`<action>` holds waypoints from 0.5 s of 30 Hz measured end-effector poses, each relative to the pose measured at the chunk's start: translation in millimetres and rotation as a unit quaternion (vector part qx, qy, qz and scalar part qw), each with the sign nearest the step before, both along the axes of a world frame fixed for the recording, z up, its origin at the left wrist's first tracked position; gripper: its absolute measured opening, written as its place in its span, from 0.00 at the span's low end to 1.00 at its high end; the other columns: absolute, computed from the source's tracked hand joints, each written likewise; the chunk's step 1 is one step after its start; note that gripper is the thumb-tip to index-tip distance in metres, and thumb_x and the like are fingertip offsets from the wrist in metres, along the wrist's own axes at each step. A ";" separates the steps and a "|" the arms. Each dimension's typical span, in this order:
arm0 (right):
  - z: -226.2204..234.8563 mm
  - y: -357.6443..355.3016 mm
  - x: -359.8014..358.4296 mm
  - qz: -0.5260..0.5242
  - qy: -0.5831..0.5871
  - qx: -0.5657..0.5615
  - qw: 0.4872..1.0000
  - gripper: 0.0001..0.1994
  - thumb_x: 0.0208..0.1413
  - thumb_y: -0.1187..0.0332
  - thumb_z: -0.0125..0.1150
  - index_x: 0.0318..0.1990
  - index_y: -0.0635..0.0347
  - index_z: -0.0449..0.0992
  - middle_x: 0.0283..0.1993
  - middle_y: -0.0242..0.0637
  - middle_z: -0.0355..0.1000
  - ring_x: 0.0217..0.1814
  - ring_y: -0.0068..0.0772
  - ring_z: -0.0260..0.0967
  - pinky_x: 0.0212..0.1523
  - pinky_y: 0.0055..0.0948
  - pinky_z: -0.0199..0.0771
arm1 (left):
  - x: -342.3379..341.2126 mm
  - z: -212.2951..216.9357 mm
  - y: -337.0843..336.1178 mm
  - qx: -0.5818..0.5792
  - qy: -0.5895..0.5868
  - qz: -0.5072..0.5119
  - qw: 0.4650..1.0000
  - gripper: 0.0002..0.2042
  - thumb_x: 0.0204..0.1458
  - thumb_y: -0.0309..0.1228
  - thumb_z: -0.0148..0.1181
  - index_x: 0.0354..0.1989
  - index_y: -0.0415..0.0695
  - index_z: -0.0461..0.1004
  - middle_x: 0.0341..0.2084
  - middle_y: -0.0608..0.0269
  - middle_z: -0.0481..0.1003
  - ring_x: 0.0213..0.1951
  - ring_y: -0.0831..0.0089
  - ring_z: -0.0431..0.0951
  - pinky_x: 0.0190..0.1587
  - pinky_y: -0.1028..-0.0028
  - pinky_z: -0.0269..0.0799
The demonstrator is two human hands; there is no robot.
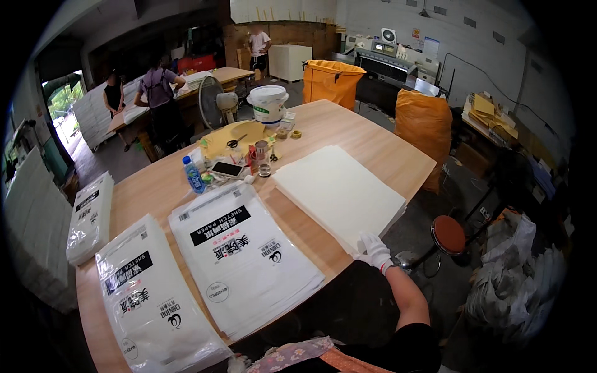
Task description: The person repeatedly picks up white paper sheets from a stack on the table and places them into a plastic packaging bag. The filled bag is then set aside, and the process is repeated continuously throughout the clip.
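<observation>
My right hand (374,252), in a white glove, is at the near corner of a thick stack of blank white paper (339,193), its fingers closed on the corner. At the lower edge, what shows of my gloved left hand (237,363) is a small part beside the near corner of a filled clear plastic pack (158,298); its fingers are hidden. Between that pack and the paper stack lies a pile of flat printed plastic bags (245,255), white with black print. Another filled pack (91,217) lies at the table's left edge.
On the wooden table (298,214) beyond the bags stand a blue-capped bottle (193,174), a phone (227,168), scissors (235,143), tape (296,133) and a white bucket (268,104). Behind are a fan (214,102) and orange sacks (423,133). A stool (448,235) is at right; people work at the back.
</observation>
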State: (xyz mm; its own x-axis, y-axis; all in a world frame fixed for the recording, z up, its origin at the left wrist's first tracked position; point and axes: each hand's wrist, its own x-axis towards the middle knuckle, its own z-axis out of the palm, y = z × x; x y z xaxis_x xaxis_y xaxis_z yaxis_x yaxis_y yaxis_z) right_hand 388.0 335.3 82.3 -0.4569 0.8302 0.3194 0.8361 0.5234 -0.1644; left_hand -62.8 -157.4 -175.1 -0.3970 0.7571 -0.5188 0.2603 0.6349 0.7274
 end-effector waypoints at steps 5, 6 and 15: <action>28.3 45.5 15.7 -0.003 0.088 -0.093 0.992 0.24 0.51 0.48 0.57 0.47 0.59 0.72 0.44 0.48 0.72 0.47 0.49 0.70 0.48 0.38 0.70 | 58.2 200.5 154.0 0.000 0.094 -0.130 0.987 0.16 0.51 0.40 0.54 0.45 0.46 0.71 0.37 0.54 0.76 0.42 0.57 0.76 0.45 0.66 0.70; 26.0 52.7 20.1 0.018 0.115 -0.035 0.993 0.22 0.53 0.49 0.55 0.46 0.57 0.73 0.42 0.46 0.73 0.45 0.48 0.71 0.46 0.38 0.71 | 70.3 208.0 179.9 0.009 0.043 -0.140 0.989 0.14 0.52 0.39 0.53 0.44 0.45 0.71 0.35 0.56 0.77 0.39 0.61 0.77 0.42 0.67 0.71; 77.9 -95.7 -81.1 0.315 0.024 0.035 0.948 0.07 0.52 0.65 0.52 0.38 0.48 0.74 0.35 0.38 0.71 0.38 0.42 0.70 0.39 0.40 0.71 | 168.3 245.0 347.2 0.140 -0.593 0.066 0.790 0.18 0.50 0.24 0.51 0.52 0.40 0.63 0.44 0.58 0.68 0.46 0.66 0.70 0.51 0.63 0.69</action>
